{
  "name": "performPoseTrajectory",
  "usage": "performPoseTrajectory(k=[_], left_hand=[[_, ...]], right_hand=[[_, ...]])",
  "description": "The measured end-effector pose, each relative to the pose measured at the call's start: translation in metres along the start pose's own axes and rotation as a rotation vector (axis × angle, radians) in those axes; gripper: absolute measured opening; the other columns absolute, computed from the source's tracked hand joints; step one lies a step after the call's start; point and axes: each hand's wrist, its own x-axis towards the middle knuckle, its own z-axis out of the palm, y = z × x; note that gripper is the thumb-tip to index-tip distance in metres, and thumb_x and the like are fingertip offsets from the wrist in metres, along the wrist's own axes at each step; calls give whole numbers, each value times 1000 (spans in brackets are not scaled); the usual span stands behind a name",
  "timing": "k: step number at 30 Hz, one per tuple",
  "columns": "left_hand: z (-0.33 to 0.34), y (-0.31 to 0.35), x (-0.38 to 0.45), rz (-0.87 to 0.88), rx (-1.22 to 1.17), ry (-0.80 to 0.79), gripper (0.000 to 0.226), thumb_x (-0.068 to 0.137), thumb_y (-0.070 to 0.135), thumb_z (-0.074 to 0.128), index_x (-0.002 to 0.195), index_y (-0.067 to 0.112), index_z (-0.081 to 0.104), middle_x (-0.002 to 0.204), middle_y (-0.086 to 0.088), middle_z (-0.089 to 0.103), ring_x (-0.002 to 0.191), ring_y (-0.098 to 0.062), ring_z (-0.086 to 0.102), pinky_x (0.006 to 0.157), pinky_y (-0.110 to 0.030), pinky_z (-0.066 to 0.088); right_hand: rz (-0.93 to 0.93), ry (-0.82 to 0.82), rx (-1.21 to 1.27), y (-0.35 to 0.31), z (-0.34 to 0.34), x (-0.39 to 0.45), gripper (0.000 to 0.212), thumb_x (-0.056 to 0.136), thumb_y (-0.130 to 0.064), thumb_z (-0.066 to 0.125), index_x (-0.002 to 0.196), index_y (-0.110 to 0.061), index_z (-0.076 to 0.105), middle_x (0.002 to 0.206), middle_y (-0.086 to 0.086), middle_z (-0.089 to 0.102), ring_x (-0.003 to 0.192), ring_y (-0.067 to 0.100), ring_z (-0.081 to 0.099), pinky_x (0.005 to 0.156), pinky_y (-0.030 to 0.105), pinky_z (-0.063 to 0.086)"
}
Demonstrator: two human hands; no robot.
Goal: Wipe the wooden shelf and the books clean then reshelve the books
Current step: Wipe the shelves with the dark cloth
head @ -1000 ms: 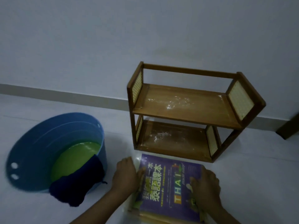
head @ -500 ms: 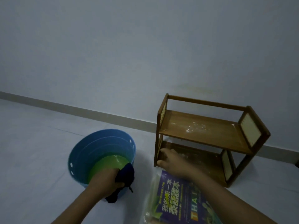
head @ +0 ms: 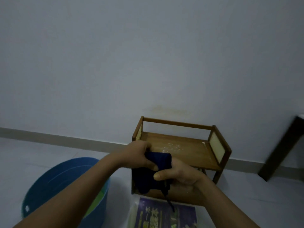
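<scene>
Purple book lies flat on floor at bottom edge, just in front of wooden shelf. Above it, left hand & right hand are together, both gripping dark blue cloth. Blue basin stands left, near shelf. Shelf top has white dust; wall just behind.

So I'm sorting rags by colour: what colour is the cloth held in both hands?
Dark navy blue cloth, seen in the head view.
</scene>
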Motion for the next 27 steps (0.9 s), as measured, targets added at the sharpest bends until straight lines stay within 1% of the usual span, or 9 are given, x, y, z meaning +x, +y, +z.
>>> performPoseTrajectory(k=[5,8,10,12,15,17,19,22,27], left_hand=[[25,-14,68,-52,-76,422,44,79,43,70,112,19,55,108,1,59,98,-16,60,80,-31,53],[8,-39,98,-125,46,584,48,86,39,62,126,14,53,130,-5,53,116,-23,53,94,-39,50],[-3,-52,116,-210,139,548,53,89,37,57,133,10,47,138,-9,48,125,-25,47,101,-41,46],[-7,-61,127,-302,71,480,54,92,31,56,137,5,40,141,-12,44,129,-27,44,101,-39,42],[-3,-75,140,-437,-112,380,57,95,23,52,143,3,30,141,-16,45,126,-30,47,99,-37,43],[6,-86,147,-483,-270,362,41,96,17,48,134,4,43,117,-12,57,105,-27,57,92,-37,49],[14,-93,153,-491,-413,381,27,96,11,44,121,5,51,95,-6,56,89,-22,56,79,-37,50],[18,-98,157,-487,-471,402,28,95,8,43,123,9,50,103,-8,55,97,-26,54,78,-38,47],[19,-103,158,-494,-430,390,35,88,-2,46,122,6,51,106,-14,57,97,-30,56,75,-39,51]], right_hand=[[125,535,308,21,-58,-7,39,87,-5,64,125,-9,55,114,16,67,103,31,65,83,41,56],[60,769,-135,11,-97,-6,37,95,-22,57,130,-16,49,110,5,66,95,22,65,84,41,55],[45,876,-532,13,-128,6,39,98,-24,50,136,-18,42,106,-1,64,83,12,62,70,29,53],[127,978,-796,26,-153,20,44,97,-18,49,140,-22,36,109,2,63,79,11,60,61,25,50],[397,939,-989,57,-171,38,63,93,-23,52,148,-28,23,139,12,47,113,25,55,89,40,53],[563,828,-973,71,-161,50,75,90,-47,52,151,-27,12,155,18,16,139,36,25,110,49,35],[613,815,-1022,76,-145,67,89,83,-68,46,151,-21,12,158,20,-3,145,42,-2,116,55,15],[535,881,-1058,74,-119,110,90,83,-71,43,149,-16,19,159,20,0,145,41,-7,116,57,5],[202,569,-1122,71,-56,164,60,93,-32,47,147,-18,22,160,12,6,147,33,-8,118,55,0]])
